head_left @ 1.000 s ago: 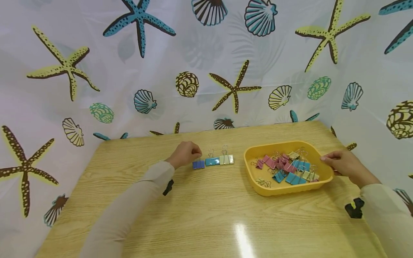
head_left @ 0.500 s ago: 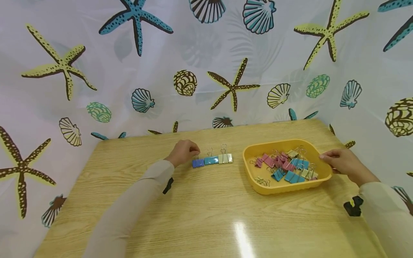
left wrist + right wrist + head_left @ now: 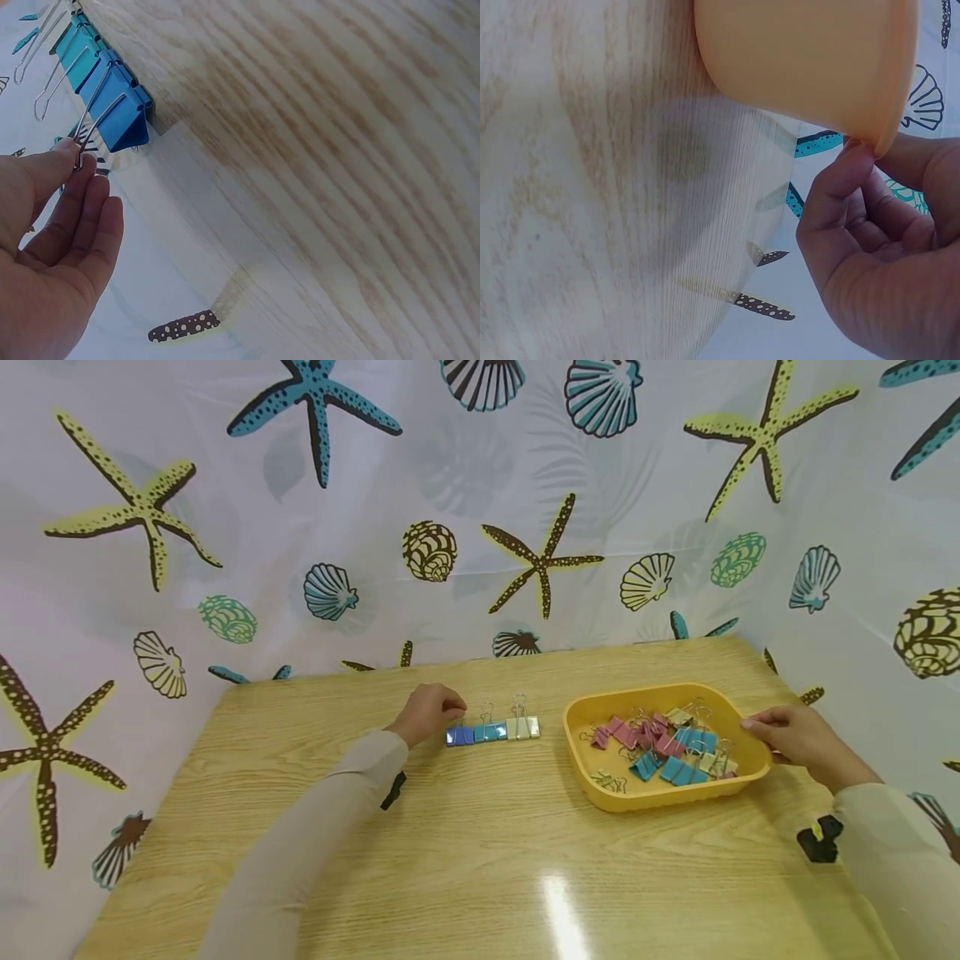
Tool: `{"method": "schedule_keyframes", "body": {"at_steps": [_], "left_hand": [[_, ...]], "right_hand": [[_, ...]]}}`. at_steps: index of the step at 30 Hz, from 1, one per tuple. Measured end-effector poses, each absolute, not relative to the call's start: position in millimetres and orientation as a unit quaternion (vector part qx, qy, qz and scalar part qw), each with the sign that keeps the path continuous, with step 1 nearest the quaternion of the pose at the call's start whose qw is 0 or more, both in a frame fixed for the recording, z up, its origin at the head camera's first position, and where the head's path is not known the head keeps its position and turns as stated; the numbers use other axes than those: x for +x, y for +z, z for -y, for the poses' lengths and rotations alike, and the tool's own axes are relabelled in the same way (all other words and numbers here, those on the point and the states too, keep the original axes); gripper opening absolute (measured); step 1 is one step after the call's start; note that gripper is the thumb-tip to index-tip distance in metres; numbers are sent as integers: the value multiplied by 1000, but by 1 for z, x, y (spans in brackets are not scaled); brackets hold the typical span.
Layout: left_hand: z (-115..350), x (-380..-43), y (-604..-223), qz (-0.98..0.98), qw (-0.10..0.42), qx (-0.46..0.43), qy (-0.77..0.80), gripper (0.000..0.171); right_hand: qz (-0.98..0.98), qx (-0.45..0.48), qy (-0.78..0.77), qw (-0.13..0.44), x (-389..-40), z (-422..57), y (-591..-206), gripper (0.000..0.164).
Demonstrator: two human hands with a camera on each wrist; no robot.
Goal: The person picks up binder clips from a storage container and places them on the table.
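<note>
With thumb and fingertips, my left hand pinches the wire handle of a dark blue binder clip. In the left wrist view that blue binder clip stands at the near end of a row, right beside a light blue binder clip. A pale yellow binder clip forms the row's right end in the head view. My right hand grips the right rim of a yellow plastic tray, thumb over the edge and fingers beneath, as the right wrist view also shows.
Inside the tray lie several loose binder clips, among them pink clips, blue clips and small yellow clips. The wooden table ends at a patterned cloth behind and at both sides.
The dark blue clip has shifted slightly and sits closer against the light blue one. The left hand keeps its pinch and the right hand stays on the tray rim.
</note>
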State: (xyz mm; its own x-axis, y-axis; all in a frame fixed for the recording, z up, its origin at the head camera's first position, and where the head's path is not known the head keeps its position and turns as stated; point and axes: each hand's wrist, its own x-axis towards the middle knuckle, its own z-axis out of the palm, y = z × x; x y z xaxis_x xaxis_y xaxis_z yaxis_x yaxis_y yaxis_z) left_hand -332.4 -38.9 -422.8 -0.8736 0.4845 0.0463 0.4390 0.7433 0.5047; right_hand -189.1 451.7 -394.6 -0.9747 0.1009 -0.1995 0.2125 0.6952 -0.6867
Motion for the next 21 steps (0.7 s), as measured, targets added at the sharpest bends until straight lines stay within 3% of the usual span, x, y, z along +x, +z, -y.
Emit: {"method": "schedule_keyframes", "body": {"at_steps": [21], "left_hand": [[36, -332, -424, -934, 34, 245, 259, 19]], "right_hand": [[-917, 94, -382, 67, -189, -451, -396, 55]]}}
